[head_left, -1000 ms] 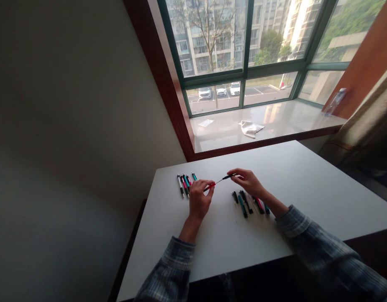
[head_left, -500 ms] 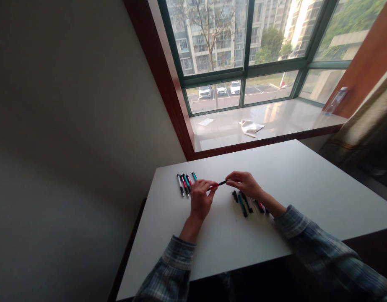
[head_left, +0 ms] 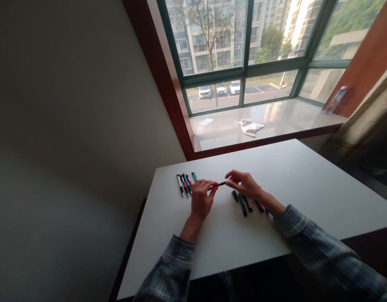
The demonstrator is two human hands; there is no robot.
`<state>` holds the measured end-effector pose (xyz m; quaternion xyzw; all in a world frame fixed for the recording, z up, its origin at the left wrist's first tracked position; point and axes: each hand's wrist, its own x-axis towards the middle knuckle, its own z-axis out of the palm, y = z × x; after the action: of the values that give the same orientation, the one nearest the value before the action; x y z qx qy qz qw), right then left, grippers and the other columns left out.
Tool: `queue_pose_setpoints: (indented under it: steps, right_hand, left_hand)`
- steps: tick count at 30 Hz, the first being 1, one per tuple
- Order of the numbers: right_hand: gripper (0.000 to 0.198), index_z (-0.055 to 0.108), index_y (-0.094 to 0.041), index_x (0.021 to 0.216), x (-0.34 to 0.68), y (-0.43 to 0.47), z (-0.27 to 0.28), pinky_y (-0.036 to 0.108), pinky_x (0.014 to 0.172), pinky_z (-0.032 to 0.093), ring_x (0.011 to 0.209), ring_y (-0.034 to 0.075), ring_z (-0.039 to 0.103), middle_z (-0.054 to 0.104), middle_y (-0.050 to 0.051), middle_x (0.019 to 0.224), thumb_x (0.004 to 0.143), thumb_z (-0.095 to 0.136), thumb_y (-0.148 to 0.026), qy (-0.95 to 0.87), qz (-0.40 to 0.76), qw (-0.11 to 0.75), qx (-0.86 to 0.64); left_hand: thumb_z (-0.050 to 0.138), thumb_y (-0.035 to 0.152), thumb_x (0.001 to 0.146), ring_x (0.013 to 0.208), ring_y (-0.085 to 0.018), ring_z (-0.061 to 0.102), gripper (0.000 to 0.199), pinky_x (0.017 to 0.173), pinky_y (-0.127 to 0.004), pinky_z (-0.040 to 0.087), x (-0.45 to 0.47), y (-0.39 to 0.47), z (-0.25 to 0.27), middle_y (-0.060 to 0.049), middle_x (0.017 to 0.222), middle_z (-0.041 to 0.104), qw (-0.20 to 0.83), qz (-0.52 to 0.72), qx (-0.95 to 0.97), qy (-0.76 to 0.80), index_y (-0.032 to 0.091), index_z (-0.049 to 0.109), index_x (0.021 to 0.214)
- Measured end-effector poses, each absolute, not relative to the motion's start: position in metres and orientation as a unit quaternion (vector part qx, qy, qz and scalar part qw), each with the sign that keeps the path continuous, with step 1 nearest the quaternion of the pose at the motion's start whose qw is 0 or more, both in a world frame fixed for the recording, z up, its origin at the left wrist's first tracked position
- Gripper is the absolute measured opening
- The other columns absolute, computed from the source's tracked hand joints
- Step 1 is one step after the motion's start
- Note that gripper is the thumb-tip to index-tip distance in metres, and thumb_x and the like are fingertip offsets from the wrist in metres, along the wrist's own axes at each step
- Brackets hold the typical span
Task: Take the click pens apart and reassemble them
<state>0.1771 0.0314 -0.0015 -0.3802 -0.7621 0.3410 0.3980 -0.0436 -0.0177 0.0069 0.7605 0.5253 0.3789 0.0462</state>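
My left hand (head_left: 202,196) is closed in a pinch on a pen (head_left: 222,183) with a red body and a black grip. The pen is held above the table, its black end pointing right. My right hand (head_left: 245,183) is at that end, thumb and fingertips around the thin tip, with a small gap showing between the fingers. Left of my left hand, several assembled pens (head_left: 184,184) lie side by side, white, red and teal. Below my right hand are loose pen parts (head_left: 242,204), black, teal, red and clear, some hidden by the hand and wrist.
The white table (head_left: 168,251) stands against a window sill (head_left: 224,136). On the sill lie a crumpled white cloth (head_left: 251,128) and a scrap of paper (head_left: 206,121); a clear bottle (head_left: 336,100) stands at the right. A curtain (head_left: 353,130) hangs at the far right.
The fingers of my right hand have spread slightly at the pen's end, with the index finger lifted. My left hand and the pen have hardly moved.
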Motion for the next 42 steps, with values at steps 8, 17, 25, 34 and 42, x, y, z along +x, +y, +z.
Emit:
queue_pose_setpoints:
  steps: [8,17,25,34,42]
  right_hand:
    - [0.026,0.071,-0.021,0.097,0.1756,0.0295,-0.0019,0.027,0.062,0.047,0.063,0.014,0.062,0.072,0.001,0.075,0.098,0.062,-0.046,-0.780,0.332,0.371,-0.379]
    - [0.025,0.069,-0.021,0.105,0.1762,0.0290,-0.0003,0.029,0.068,0.052,0.073,0.016,0.065,0.073,0.003,0.087,0.093,0.068,-0.044,-0.785,0.324,0.383,-0.363]
    - [0.021,0.068,-0.021,0.105,0.1759,0.0264,0.0018,0.028,0.066,0.051,0.072,0.016,0.064,0.072,0.003,0.087,0.092,0.069,-0.038,-0.788,0.317,0.394,-0.351]
    - [0.023,0.071,-0.021,0.099,0.1770,0.0265,0.0028,0.027,0.064,0.049,0.067,0.015,0.060,0.071,0.002,0.080,0.095,0.065,-0.043,-0.793,0.307,0.379,-0.366]
    - [0.023,0.068,-0.020,0.090,0.1770,0.0237,0.0063,0.027,0.060,0.046,0.061,0.014,0.056,0.067,0.001,0.072,0.095,0.064,-0.042,-0.793,0.312,0.369,-0.370]
  left_hand:
    - [0.070,0.023,0.094,0.100,-0.025,0.063,0.008,0.093,-0.041,0.045,-0.0429,-0.0187,0.0074,-0.002,0.099,0.076,0.049,0.380,0.766,0.516,0.026,0.075,0.099]
    - [0.070,0.024,0.094,0.099,-0.024,0.063,0.008,0.093,-0.041,0.045,-0.0429,-0.0195,0.0076,-0.002,0.099,0.076,0.049,0.386,0.766,0.512,0.026,0.075,0.100]
    - [0.070,0.023,0.094,0.100,-0.024,0.063,0.008,0.093,-0.041,0.046,-0.0414,-0.0192,0.0076,-0.002,0.099,0.076,0.052,0.385,0.769,0.507,0.026,0.075,0.099]
    - [0.069,0.025,0.095,0.100,-0.025,0.063,0.007,0.094,-0.043,0.046,-0.0409,-0.0201,0.0080,-0.003,0.099,0.076,0.057,0.383,0.772,0.505,0.026,0.074,0.099]
    - [0.068,0.025,0.095,0.100,-0.025,0.063,0.008,0.094,-0.043,0.047,-0.0407,-0.0206,0.0084,-0.003,0.099,0.076,0.055,0.383,0.773,0.503,0.026,0.074,0.100]
